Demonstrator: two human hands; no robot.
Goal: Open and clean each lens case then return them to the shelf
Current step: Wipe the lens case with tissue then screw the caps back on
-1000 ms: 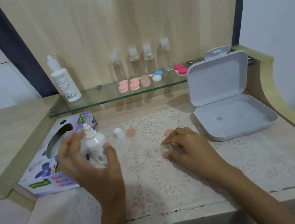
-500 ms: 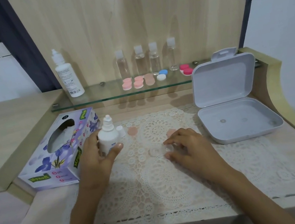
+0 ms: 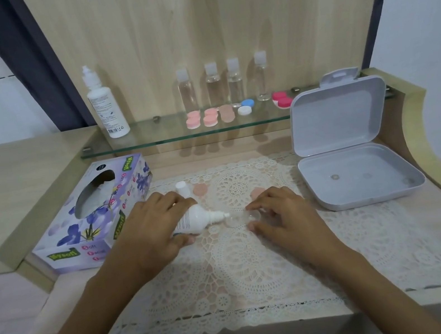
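Note:
A clear lens case (image 3: pixel 239 218) lies open on the lace mat, its two peach lids (image 3: pixel 200 189) (image 3: pixel 256 193) off beside it. My right hand (image 3: pixel 279 215) pinches the case's right well between thumb and fingers. My left hand (image 3: pixel 154 233) grips a small white solution bottle (image 3: pixel 197 220), tipped sideways with its nozzle at the case's left well. The bottle's white cap (image 3: pixel 182 189) stands behind it. On the glass shelf (image 3: pixel 179 138) lie several more lens cases: pink (image 3: pixel 194 120) (image 3: pixel 210 117), peach (image 3: pixel 227 113), blue-and-white (image 3: pixel 245 106), red (image 3: pixel 282 100).
A tissue box (image 3: pixel 95 215) stands left of the mat. An open grey plastic box (image 3: pixel 358 172) sits at the right, lid upright. On the shelf stand a tall white bottle (image 3: pixel 104 105) and several clear small bottles (image 3: pixel 213 84).
My left hand has tipped the small bottle from upright to sideways and brought its nozzle to the case. My right hand stays on the case.

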